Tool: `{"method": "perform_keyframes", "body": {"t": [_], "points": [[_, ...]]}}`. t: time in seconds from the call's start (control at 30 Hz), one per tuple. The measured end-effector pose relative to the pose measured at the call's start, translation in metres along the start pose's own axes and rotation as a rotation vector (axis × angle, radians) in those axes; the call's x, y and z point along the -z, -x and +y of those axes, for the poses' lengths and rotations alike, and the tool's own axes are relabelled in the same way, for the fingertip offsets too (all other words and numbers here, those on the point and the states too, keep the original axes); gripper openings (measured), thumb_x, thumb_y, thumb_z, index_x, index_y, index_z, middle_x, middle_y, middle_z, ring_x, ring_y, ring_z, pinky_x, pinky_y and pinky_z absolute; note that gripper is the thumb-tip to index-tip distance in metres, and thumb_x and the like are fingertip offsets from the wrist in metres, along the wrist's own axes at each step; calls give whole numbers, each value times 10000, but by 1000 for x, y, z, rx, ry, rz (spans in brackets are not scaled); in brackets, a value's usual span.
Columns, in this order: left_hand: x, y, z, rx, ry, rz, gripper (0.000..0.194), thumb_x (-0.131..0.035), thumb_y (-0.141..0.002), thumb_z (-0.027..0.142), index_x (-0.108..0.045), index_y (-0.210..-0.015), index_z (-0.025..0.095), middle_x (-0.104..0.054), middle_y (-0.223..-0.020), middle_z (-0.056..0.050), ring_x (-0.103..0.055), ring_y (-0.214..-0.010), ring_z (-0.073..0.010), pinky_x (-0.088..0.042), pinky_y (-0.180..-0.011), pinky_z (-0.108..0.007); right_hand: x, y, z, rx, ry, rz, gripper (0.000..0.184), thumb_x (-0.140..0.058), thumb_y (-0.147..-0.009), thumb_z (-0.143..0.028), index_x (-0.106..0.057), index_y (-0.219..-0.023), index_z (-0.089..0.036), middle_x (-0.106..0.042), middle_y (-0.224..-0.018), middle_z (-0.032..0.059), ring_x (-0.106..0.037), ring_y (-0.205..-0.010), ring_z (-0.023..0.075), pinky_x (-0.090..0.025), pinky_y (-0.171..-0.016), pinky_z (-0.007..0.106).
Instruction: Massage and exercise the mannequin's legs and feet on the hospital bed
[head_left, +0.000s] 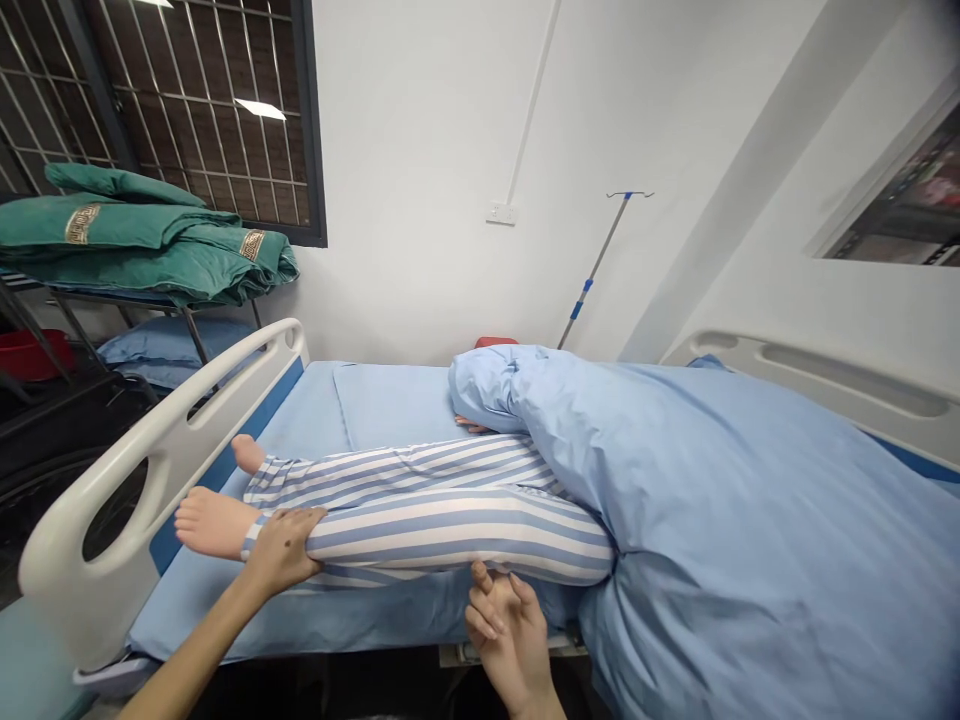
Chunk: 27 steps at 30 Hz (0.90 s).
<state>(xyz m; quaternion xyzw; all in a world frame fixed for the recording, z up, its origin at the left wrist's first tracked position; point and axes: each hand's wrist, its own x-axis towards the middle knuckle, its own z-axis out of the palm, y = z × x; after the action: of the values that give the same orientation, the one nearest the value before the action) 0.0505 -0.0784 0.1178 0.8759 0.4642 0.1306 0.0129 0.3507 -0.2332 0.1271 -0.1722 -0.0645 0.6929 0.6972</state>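
A manikin in blue-and-white striped trousers (pixel 450 515) lies on a hospital bed (pixel 375 620), its upper body under a light blue quilt (pixel 712 500). Its bare feet (pixel 214 520) point toward the white footboard (pixel 157 440). My left hand (pixel 281 548) is wrapped round the near leg's ankle at the trouser cuff. My right hand (pixel 506 625) reaches under the near leg by the knee, fingers curled up against the striped cloth.
Folded green blankets (pixel 142 235) lie on a rack at the left, with a blue pillow (pixel 161 345) beneath. An IV pole (pixel 596 265) stands behind the bed against the white wall. The headboard rail (pixel 825 375) is at the right.
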Motion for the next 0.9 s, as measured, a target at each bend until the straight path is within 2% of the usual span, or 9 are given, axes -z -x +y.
{"method": "perform_keyframes", "body": {"t": [0.1,0.23,0.43,0.57,0.7,0.9], "points": [[19,7,-19,-32,-93,8,495,-526,-609,197,-579,-1100,165,-651,-1100,-99,-577,-1006,-269,-384,-889,-391,6,-7,14,-38,-9,16,123,-628,-728,-264,-579,-763,-157,-642,-889,40,-268,-416,12,-325,-402,175],[31,16,-33,-57,-179,-17,482,-502,-629,186,-579,-1104,167,-659,-1069,-99,-580,-980,-273,-374,-880,-390,19,-15,30,-65,-7,49,123,-640,-721,-253,-579,-719,-146,-659,-902,50,-281,-412,13,-323,-401,181],[43,19,-37,-81,-233,-17,423,-483,-690,145,-573,-1103,178,-665,-1049,-82,-578,-946,-262,-368,-856,-388,36,-23,41,-103,63,66,154,-620,-759,-286,-603,-763,-133,-665,-903,71,-291,-414,18,-326,-416,191],[55,15,-37,-110,-274,-44,386,-470,-706,116,-578,-1072,172,-670,-1004,-80,-570,-931,-266,-360,-830,-394,47,-29,49,-126,70,77,164,-636,-743,-286,-579,-718,-134,-678,-914,101,-300,-416,22,-309,-419,186],[58,12,-39,-119,-332,-61,416,-478,-675,98,-586,-1068,184,-667,-981,-81,-573,-920,-271,-352,-814,-395,56,-36,58,-149,60,100,168,-647,-730,-287,-561,-716,-144,-686,-923,114,-322,-418,23,-299,-430,176],[51,11,-44,-88,-323,-43,435,-479,-672,90,-593,-1073,214,-658,-1011,-80,-569,-946,-259,-353,-836,-388,65,-42,63,-163,102,135,191,-656,-715,-313,-562,-733,-148,-690,-912,125,-340,-420,23,-309,-440,177]]}}
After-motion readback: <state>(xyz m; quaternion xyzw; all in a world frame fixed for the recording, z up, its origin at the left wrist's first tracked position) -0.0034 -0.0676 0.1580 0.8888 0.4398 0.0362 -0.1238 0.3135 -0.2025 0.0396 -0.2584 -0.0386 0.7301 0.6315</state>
